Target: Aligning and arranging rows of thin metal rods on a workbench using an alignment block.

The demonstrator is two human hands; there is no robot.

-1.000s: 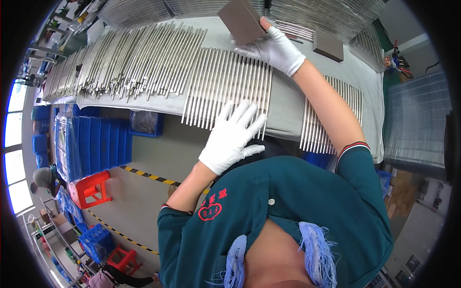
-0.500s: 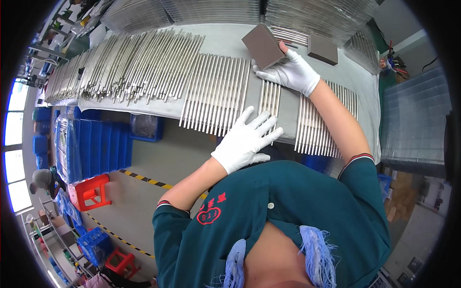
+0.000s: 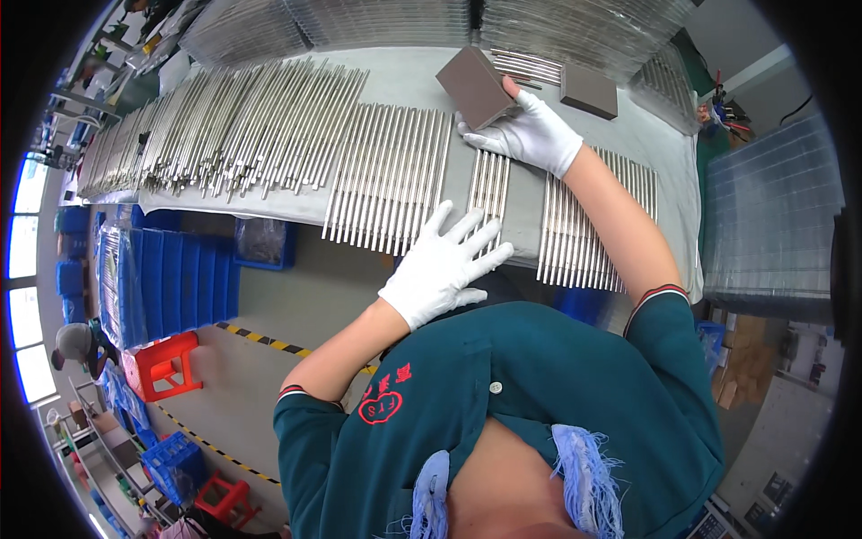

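My right hand (image 3: pixel 539 136), in a white glove, grips a brown rectangular block (image 3: pixel 476 87) that looks like a sanding block. It holds the block tilted above the far end of a small row of slim silver metal rods (image 3: pixel 489 184). Over the near ends of those rods my left hand (image 3: pixel 438 269), also gloved in white, lies with its fingers spread; it seems to rest on them. A wider row of rods (image 3: pixel 386 175) lies to the left, and another row (image 3: pixel 584 225) lies partly under my right forearm. A second brown block (image 3: pixel 589 92) sits beyond my right hand.
A large heap of loose rods (image 3: pixel 242 126) covers the left part of the cloth-covered table (image 3: pixel 395 76). Clear plastic trays (image 3: pixel 575 36) are stacked along the back, with more short rods (image 3: pixel 530 67) before them. Blue crates (image 3: pixel 184 278) and a red stool (image 3: pixel 162 366) stand at left.
The whole scene has shifted slightly leftward in the picture. Both hands and the held block keep nearly the same places over the rods.
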